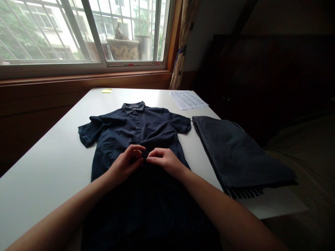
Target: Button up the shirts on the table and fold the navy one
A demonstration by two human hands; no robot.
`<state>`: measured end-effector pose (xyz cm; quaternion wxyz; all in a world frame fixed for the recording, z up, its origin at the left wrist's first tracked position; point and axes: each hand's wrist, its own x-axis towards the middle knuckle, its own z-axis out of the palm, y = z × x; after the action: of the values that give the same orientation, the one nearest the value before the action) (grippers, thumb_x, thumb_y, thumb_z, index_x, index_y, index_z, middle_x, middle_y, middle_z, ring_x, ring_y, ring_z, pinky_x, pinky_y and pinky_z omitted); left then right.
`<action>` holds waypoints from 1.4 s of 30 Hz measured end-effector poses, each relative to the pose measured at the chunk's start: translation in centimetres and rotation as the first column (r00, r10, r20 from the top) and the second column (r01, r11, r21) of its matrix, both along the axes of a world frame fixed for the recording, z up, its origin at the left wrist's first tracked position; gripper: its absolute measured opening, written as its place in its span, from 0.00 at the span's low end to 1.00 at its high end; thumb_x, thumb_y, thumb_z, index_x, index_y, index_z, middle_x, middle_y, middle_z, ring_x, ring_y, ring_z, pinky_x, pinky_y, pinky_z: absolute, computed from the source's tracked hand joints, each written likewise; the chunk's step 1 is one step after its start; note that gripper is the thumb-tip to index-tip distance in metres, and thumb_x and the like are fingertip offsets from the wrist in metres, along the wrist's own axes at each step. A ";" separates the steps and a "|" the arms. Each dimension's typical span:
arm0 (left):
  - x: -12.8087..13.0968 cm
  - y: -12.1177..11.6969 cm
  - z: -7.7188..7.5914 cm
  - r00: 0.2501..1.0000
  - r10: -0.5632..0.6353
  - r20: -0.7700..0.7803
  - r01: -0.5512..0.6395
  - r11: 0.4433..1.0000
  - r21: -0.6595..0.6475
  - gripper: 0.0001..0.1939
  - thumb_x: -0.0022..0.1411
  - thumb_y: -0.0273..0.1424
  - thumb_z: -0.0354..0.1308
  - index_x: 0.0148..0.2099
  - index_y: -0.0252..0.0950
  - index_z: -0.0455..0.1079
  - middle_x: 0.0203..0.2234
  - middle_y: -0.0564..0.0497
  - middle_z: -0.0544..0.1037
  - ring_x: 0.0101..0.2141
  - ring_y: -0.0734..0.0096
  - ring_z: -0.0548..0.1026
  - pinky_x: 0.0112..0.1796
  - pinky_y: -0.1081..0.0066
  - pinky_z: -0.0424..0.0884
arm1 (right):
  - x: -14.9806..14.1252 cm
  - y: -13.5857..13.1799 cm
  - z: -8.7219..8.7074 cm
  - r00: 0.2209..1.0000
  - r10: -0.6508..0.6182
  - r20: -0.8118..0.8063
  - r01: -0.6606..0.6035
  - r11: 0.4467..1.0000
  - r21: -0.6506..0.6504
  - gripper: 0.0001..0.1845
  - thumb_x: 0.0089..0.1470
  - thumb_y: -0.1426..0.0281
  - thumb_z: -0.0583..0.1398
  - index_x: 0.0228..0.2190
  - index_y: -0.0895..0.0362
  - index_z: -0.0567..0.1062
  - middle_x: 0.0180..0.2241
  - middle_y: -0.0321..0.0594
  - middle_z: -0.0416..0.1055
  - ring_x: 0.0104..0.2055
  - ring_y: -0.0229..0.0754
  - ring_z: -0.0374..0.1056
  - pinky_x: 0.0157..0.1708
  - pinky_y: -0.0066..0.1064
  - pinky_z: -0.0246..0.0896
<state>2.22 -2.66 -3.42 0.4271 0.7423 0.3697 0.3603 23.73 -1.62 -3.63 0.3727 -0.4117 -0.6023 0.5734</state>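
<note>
A dark navy short-sleeved shirt (154, 125) lies front side up, its collar toward the window and its lower part running toward me into shadow. Over the middle of its button front, my left hand (131, 158) pinches a bunched bit of the dark cloth between thumb and fingers. Close beside it, my right hand (163, 158) pinches the same placket with thumb and forefinger. The fingertips of both hands almost meet. Whether a button sits between them is too dark to see. Above the hands, several small buttons show below the collar.
The shirt rests on a white table (49, 153). Folded dark cloth (235, 153) lies at the right edge, partly overhanging, with a striped layer beneath. Printed papers (188, 100) and a yellow note (106, 90) lie at the far end, below a barred window (125, 31) and a curtain (181, 48).
</note>
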 end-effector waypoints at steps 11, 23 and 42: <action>-0.2 0.1 0.1 0.998 -0.008 0.057 0.011 0.999 -0.053 0.16 0.67 0.29 0.56 0.55 0.39 0.61 0.30 0.55 0.70 0.31 0.74 0.73 0.34 0.74 0.68 | 0.1 0.1 -0.3 0.998 0.002 -0.068 -0.007 0.998 -0.070 0.14 0.46 0.62 0.70 0.30 0.60 0.80 0.28 0.34 0.73 0.30 0.36 0.65 0.36 0.29 0.57; -0.1 0.1 0.3 0.998 -0.002 0.056 0.007 0.996 -0.084 0.16 0.67 0.30 0.57 0.55 0.40 0.61 0.31 0.56 0.70 0.32 0.74 0.73 0.34 0.73 0.68 | 0.1 0.1 -0.3 0.996 0.004 -0.086 -0.013 0.995 -0.096 0.14 0.46 0.61 0.70 0.30 0.59 0.80 0.28 0.34 0.73 0.30 0.35 0.64 0.36 0.29 0.56; -0.1 -0.1 0.6 1.000 0.010 -0.002 -0.010 0.998 -0.066 0.16 0.67 0.32 0.57 0.56 0.40 0.62 0.29 0.56 0.69 0.30 0.75 0.70 0.32 0.75 0.65 | 0.2 0.0 -0.3 0.999 0.039 -0.030 -0.040 0.999 -0.035 0.16 0.48 0.59 0.68 0.32 0.60 0.81 0.30 0.36 0.75 0.32 0.38 0.67 0.37 0.31 0.59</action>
<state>2.10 -2.76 -2.79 0.4492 0.7263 0.3856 0.3492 23.88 -1.60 -3.98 0.3626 -0.3979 -0.5945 0.5973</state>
